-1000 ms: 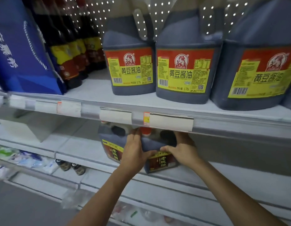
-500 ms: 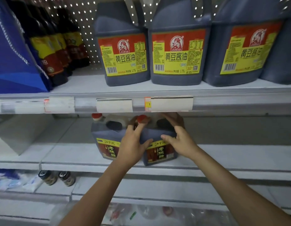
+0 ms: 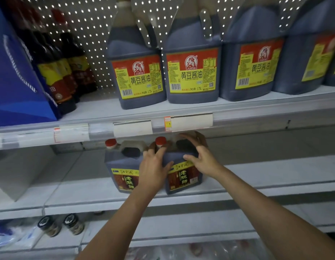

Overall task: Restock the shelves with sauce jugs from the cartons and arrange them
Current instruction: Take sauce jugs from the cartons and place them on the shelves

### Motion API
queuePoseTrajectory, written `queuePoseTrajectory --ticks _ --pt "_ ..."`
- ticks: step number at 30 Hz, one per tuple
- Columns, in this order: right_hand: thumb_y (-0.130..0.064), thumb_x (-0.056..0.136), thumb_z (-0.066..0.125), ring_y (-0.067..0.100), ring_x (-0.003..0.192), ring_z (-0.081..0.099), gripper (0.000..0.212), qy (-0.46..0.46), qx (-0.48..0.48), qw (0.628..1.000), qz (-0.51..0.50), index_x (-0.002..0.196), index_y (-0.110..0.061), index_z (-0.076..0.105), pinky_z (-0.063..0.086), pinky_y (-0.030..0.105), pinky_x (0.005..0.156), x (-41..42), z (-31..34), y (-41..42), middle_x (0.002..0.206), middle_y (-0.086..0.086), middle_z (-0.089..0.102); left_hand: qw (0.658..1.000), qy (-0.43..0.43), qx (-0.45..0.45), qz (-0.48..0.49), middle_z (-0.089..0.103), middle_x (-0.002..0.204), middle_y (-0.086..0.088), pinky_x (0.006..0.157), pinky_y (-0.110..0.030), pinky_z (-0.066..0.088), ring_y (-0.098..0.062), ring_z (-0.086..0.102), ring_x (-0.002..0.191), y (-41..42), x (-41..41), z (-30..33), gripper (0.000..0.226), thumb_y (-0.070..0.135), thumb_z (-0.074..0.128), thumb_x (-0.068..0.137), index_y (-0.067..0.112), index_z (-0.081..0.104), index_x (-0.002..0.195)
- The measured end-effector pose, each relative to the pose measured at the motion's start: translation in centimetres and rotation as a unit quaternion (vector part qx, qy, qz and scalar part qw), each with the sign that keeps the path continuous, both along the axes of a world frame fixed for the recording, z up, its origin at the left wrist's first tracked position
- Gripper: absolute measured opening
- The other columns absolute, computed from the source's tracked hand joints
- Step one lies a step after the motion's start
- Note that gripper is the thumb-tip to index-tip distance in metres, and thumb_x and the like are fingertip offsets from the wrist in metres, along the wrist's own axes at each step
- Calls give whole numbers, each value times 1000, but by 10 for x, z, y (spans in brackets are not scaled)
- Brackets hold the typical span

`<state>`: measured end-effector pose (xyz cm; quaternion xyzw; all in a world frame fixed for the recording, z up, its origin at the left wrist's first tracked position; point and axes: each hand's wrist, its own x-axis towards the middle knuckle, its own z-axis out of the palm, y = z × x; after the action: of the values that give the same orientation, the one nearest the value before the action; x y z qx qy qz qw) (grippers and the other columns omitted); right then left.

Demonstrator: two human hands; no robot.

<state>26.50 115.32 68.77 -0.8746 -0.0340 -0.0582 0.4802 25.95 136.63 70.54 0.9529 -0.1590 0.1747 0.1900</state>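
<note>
Below, both hands' fingers grip one vinegar jug (image 3: 183, 177) of two; four soy jugs (image 3: 193, 72) above.

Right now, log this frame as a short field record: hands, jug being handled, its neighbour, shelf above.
left hand: grips the left side of the right vinegar jug
right hand: holds that jug's right top edge
right vinegar jug: upright on the middle shelf, red cap
left vinegar jug: beside it, upright, red cap
upper shelf: soy sauce jugs in a row
</note>
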Motion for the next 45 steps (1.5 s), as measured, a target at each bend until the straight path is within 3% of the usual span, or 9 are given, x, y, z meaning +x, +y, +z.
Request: queuePoseTrajectory --ticks 5,11,16,24,27,32,37,40,45 --pt "-39 102 59 21 123 54 59 16 -54 998 -19 152 -47 29 48 43 107 -20 0 6 131 2 45 999 26 26 -38 52 127 -10 90 -41 50 -30 46 122 6 -8 3 65 36 68 93 32 38 150" --pt "-19 100 63 30 130 53 66 -9 -62 997 -54 149 -49 31 52 48 105 -51 9 18 153 1 29 991 82 -44 -97 42 145 -12 99 -48 53 -36 52 126 18 -13 4 77 20 75 85 35 35 149" --pt "-19 102 61 8 132 43 57 1 -54 994 -98 151 -37 37 42 27 105 -108 9 -1 153 -5 37 991 78 -51 -98 58 119 -7 80 -43 57 -30 60 105 15 -46 2 61 21 73 86 29 46 140" --pt "-18 102 61 5 113 54 42 -10 -27 978 -206 139 -34 52 40 7 90 -263 -20 -108 133 -6 50 953 137 -35 -267 61 115 8 85 -33 53 -13 61 101 -127 -138 5 52 25 73 86 36 54 134" --pt "-22 103 59 7 109 55 38 15 -37 960 -276 139 -31 51 42 3 80 -352 -40 -174 130 -7 50 920 178 -28 -347 63 116 7 87 -31 52 -14 62 103 -215 -200 -4 53 21 73 86 34 55 134" --pt "-23 100 55 8 111 58 37 42 -11 921 -388 137 -27 54 52 29 98 -536 -68 -285 130 -7 56 843 235 20 -484 63 108 9 79 -30 53 -13 64 91 -382 -339 -31 49 23 74 87 35 57 132" --pt "-27 98 54 20 110 60 32 59 11 863 -501 129 -34 54 51 36 96 -680 -80 -350 123 1 56 758 246 99 -596 62 111 6 73 -1 39 -8 56 90 -504 -463 -50 54 10 75 84 23 60 134" --pt "-10 97 58 18 103 60 35 66 27 819 -569 131 -17 59 45 25 91 -741 -96 -374 120 9 60 713 251 163 -633 63 111 6 86 -30 56 -8 60 92 -558 -514 -69 57 25 72 80 38 55 132" --pt "-14 97 56 16 95 62 34 92 83 738 -664 131 -23 58 51 30 89 -815 -141 -408 116 3 63 620 249 263 -696 62 117 -3 79 -21 39 -15 56 97 -644 -587 -93 48 14 71 89 18 58 134"
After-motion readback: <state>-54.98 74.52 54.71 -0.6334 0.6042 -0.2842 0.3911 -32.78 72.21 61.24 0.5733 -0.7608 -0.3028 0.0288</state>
